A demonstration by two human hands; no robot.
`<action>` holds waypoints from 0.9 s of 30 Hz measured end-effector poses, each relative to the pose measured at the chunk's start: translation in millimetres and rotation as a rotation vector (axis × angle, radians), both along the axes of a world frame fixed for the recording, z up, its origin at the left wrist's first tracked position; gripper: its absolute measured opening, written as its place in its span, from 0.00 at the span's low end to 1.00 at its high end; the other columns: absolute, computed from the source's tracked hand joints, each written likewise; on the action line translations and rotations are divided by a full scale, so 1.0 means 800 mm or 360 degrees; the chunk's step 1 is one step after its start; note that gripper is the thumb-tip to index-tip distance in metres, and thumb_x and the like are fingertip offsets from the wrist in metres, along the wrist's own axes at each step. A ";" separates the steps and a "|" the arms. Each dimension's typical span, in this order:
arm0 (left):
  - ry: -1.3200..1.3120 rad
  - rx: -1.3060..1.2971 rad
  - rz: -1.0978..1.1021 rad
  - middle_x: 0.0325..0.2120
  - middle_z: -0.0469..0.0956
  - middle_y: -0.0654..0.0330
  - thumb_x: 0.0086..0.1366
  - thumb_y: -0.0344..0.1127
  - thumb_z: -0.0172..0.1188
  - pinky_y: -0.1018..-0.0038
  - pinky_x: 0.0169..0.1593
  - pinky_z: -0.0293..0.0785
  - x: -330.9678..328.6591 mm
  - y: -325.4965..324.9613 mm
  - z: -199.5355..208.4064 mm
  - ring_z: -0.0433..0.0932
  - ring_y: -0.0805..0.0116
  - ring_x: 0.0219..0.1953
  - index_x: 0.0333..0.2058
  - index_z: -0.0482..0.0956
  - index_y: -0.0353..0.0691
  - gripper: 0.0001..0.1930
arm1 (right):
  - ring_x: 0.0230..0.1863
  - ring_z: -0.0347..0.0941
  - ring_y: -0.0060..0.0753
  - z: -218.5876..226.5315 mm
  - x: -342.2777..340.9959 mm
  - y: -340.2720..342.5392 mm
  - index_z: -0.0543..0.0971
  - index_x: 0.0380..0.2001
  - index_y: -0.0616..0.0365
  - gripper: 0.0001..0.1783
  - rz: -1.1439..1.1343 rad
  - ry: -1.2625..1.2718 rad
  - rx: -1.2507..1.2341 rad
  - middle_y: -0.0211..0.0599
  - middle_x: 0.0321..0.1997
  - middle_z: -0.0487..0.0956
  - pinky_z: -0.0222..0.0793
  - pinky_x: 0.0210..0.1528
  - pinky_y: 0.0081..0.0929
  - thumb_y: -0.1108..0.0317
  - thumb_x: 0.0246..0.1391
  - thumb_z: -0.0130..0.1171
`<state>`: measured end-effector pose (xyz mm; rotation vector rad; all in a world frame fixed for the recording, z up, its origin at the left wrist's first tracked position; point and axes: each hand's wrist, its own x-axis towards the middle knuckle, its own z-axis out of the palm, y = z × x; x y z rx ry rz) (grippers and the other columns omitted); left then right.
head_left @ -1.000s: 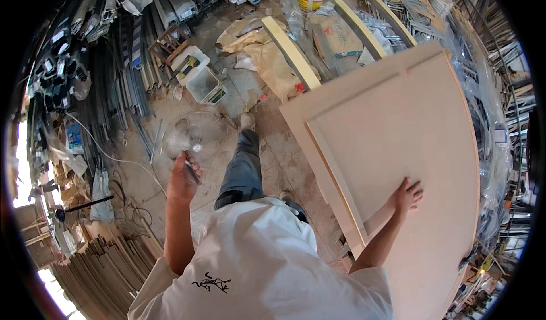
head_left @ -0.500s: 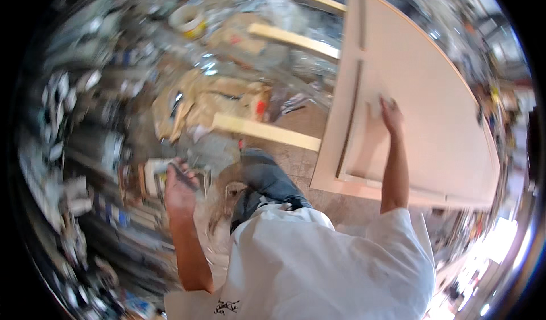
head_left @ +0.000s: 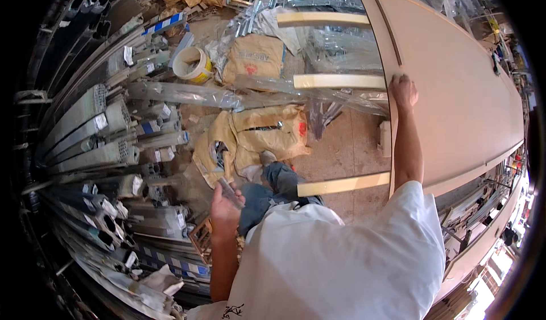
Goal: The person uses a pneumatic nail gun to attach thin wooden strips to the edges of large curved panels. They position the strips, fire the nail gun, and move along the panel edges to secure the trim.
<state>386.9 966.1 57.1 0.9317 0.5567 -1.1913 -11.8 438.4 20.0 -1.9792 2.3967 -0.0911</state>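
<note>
My left hand (head_left: 225,209) is closed around a small, flat, dark grey piece (head_left: 230,193) whose kind I cannot make out, held low in front of my body. At the right lies a large beige panel (head_left: 455,104). My right hand (head_left: 404,91), fingers curled in, is at its left edge. Whatever those fingers hold, if anything, is hidden. Just beyond them, a long, narrow, dark brown strip or groove (head_left: 387,27) runs along the panel, its near end close to my knuckles.
Pale wooden bars (head_left: 340,81) jut out from the panel's left side. Stacked metal profiles (head_left: 85,121) fill the left. Brown sacks (head_left: 253,58), a white bucket (head_left: 190,64) and clear plastic wrap (head_left: 187,94) lie on the floor (head_left: 358,143). More long stock (head_left: 463,217) stands at lower right.
My view has turned, and the panel sits farther right. My right hand has gone from open over the panel to curled at its edge. The second dark line no longer shows.
</note>
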 end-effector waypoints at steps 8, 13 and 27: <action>-0.0166 -0.0073 -0.0074 0.35 0.80 0.62 0.78 0.53 0.51 0.68 0.41 0.77 0.191 -0.082 0.012 0.79 0.66 0.36 0.47 0.77 0.47 0.17 | 0.50 0.81 0.62 0.006 0.011 0.001 0.84 0.45 0.53 0.25 -0.0159 0.0190 0.0024 0.58 0.48 0.83 0.76 0.53 0.54 0.46 0.66 0.48; -0.0070 -0.0059 -0.0149 0.34 0.80 0.63 0.78 0.51 0.51 0.67 0.42 0.78 0.285 -0.193 0.011 0.80 0.67 0.36 0.54 0.77 0.51 0.15 | 0.51 0.81 0.57 0.021 0.033 0.010 0.84 0.48 0.51 0.24 -0.0220 0.0194 0.0132 0.51 0.48 0.84 0.76 0.53 0.52 0.46 0.66 0.50; 0.0055 -0.0174 -0.0717 0.37 0.79 0.70 0.79 0.52 0.49 0.69 0.44 0.74 0.413 -0.633 0.089 0.77 0.74 0.36 0.64 0.73 0.70 0.18 | 0.81 0.47 0.53 0.053 0.069 -0.044 0.66 0.70 0.51 0.44 -0.1058 -0.0125 0.0624 0.40 0.80 0.56 0.48 0.76 0.62 0.34 0.61 0.55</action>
